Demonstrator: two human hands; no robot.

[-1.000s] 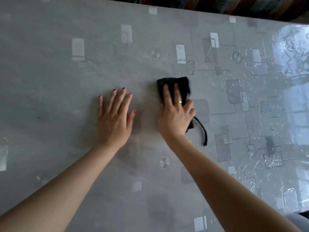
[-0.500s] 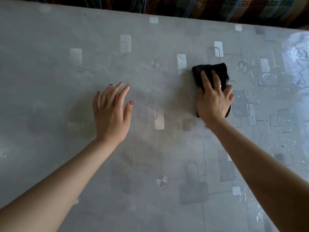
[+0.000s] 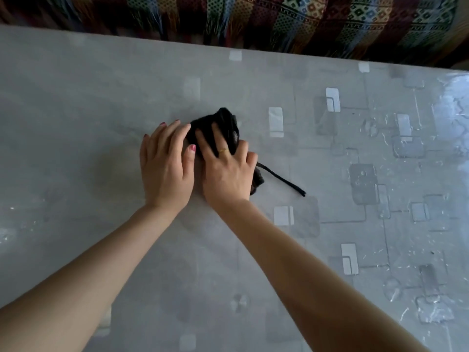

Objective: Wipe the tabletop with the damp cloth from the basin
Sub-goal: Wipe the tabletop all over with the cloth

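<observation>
A black damp cloth [image 3: 225, 123] lies bunched on the grey patterned tabletop [image 3: 101, 97], a thin black string trailing from it to the right. My right hand [image 3: 228, 171] presses flat on the cloth, fingers spread over it, a gold ring on one finger. My left hand [image 3: 165, 163] rests palm-down on the table right beside it, its fingertips touching the cloth's left edge. Most of the cloth is hidden under my right hand. No basin is in view.
The table's far edge [image 3: 253, 50] runs across the top, with a striped, fringed woven fabric [image 3: 279, 19] beyond it. The right part of the tabletop [image 3: 406, 148] glistens with wet streaks and droplets.
My right hand has slid the cloth back to the left, up against my left hand. The cloth is now more bunched and its string trails out again.
</observation>
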